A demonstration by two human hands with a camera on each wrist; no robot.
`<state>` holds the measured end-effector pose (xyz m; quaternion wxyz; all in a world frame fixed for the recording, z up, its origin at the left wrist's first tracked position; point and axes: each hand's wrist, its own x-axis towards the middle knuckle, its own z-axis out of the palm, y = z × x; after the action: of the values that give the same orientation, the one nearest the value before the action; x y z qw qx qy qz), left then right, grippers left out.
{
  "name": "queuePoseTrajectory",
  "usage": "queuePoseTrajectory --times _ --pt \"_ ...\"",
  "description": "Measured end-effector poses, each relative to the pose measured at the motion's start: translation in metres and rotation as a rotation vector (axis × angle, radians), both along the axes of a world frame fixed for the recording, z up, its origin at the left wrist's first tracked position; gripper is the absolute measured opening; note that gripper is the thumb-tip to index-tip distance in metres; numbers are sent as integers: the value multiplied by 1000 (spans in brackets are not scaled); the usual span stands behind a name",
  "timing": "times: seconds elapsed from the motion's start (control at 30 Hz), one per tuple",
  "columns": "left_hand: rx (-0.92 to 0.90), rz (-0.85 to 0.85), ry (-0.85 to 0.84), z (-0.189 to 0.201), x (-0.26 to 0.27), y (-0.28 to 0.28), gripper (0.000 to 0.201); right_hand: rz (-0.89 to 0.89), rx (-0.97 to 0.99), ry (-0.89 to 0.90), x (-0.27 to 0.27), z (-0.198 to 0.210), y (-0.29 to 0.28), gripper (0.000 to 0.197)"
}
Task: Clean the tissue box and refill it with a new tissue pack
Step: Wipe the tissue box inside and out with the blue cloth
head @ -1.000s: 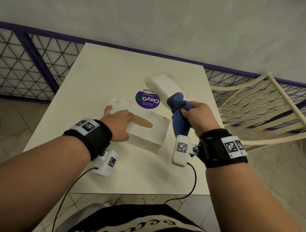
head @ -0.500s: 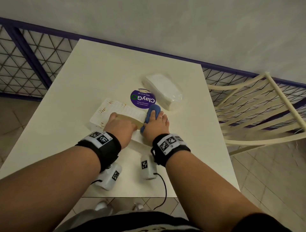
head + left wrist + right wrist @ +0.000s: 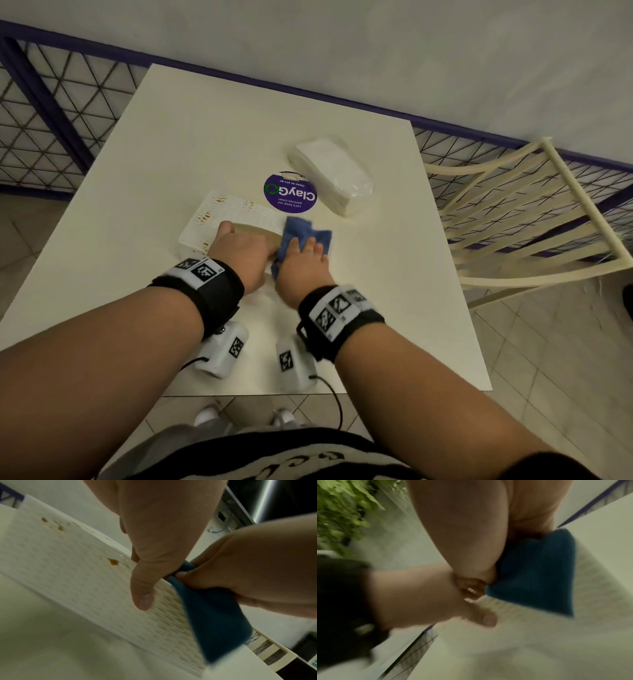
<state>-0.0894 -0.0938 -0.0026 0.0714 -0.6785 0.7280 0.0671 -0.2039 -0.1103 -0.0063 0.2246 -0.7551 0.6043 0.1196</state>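
A white woven-pattern tissue box with brown stains lies on the table. My left hand grips its near side, thumb flat on the front wall and fingers over the top by the slot. My right hand holds a blue cloth and presses it onto the box's right end. The cloth drapes down the front wall, pinched at my right thumb. A new clear-wrapped tissue pack lies beyond, to the right.
A round purple sticker sits on the table between box and pack. A cream slatted chair stands close to the table's right edge. A purple-framed mesh fence runs behind and to the left. Tiled floor surrounds the table.
My right hand came down from mid-air with the bunched cloth onto the box top, then slid right to the box's end, the cloth spreading out. My left hand stayed on the box.
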Motion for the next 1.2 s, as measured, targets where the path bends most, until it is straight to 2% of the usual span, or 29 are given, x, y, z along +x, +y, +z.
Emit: queuePoseTrajectory --times 0.1,0.27,0.37,0.53,0.63,0.77,0.83,0.87,0.93,1.03,1.13,1.2 --pt "-6 8 19 2 0 0 20 41 0 -54 -4 -7 11 67" --pt "46 10 29 2 2 2 47 -86 -61 -41 -11 -6 -33 77" --pt "40 0 32 2 3 1 45 -85 -51 -19 -7 -4 -33 75" --pt "54 -65 -22 8 3 0 37 87 -22 9 -6 9 1 56" --pt "84 -183 -26 12 8 0 46 154 53 -43 -21 34 16 35" --pt "172 -323 -88 17 26 -2 59 -67 168 -277 -60 71 15 6" --pt "138 -376 -203 19 33 -1 64 -118 116 -309 -77 86 6 7" --pt "111 -370 -224 20 34 1 66 -145 69 -341 -84 93 1 9" --pt "42 -265 -133 19 33 6 67 -193 -30 -431 -93 103 -8 13" --pt "-8 -89 -13 18 22 15 53 -217 -110 -519 -91 108 -15 17" --pt "89 9 -74 16 16 18 91 -122 -142 -506 -66 98 -13 15" --pt "108 59 -83 13 15 17 98 50 -55 -349 -44 76 -6 25"
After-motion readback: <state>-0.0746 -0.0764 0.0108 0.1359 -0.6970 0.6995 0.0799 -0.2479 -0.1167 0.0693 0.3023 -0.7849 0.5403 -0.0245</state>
